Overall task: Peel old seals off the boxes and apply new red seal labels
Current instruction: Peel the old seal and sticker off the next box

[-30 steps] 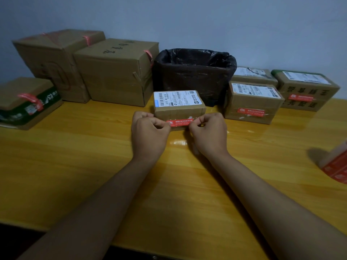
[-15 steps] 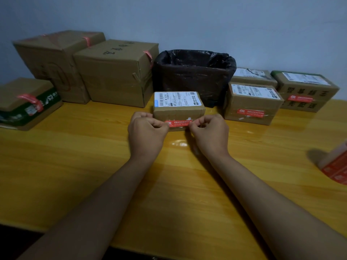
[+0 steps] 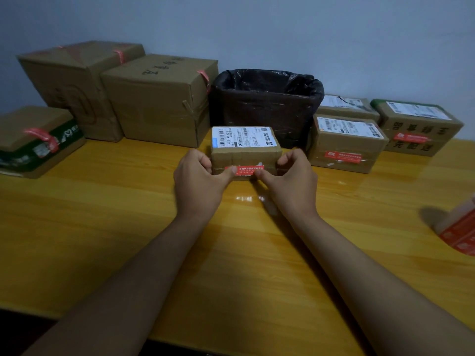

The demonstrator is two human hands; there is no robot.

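A small cardboard box (image 3: 244,153) with a white shipping label on top stands at the middle of the yellow table (image 3: 128,227). A red seal label (image 3: 245,169) lies flat across its front face. My left hand (image 3: 199,185) holds the box's left end, its thumb pressing the label's left end. My right hand (image 3: 291,186) holds the right end, thumb on the label's right end. Both sets of fingers curl around the box's sides.
A bin lined with a black bag (image 3: 267,104) stands right behind the box. Two big boxes (image 3: 159,98) and a green-edged flat box (image 3: 36,142) stand at the left; three smaller boxes (image 3: 345,142) at the right. A roll of red labels (image 3: 460,232) lies at the right edge.
My hands have spread from pinching the label's ends to gripping the box's sides, thumbs now pressing the label flat against the front face.
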